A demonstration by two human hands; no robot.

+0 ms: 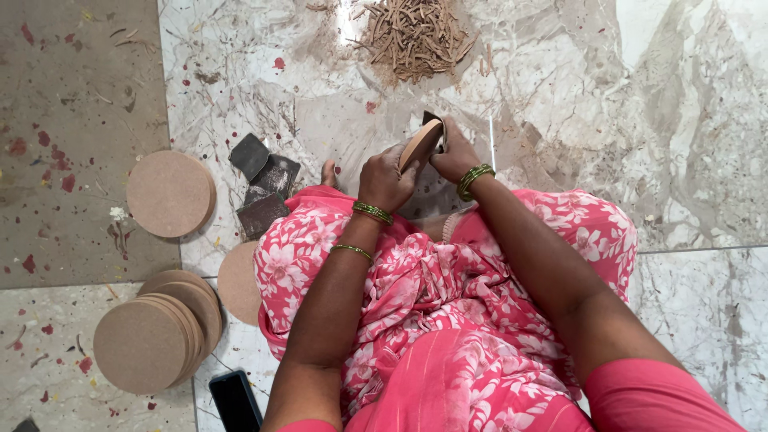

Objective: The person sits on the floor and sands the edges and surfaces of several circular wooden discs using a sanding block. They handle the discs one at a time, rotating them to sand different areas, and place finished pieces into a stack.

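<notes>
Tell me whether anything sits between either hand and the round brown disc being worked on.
Nothing visible does. The left hand grips the round disc directly, holding it on edge. The right hand presses a dark sanding piece against its rim.

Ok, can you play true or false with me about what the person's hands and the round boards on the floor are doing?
1. Both hands hold one round board on edge. True: the left hand and the right hand grip the round board.
2. The fanned stack of round boards lies on the person's right. False: it lies on their left.
3. The phone is in the left hand. False: it lies on the floor.
4. Dark sandpaper pieces lie beside the pink dress. True.
5. The pile of wood shavings is on the lap. False: it sits on the floor ahead.
</notes>
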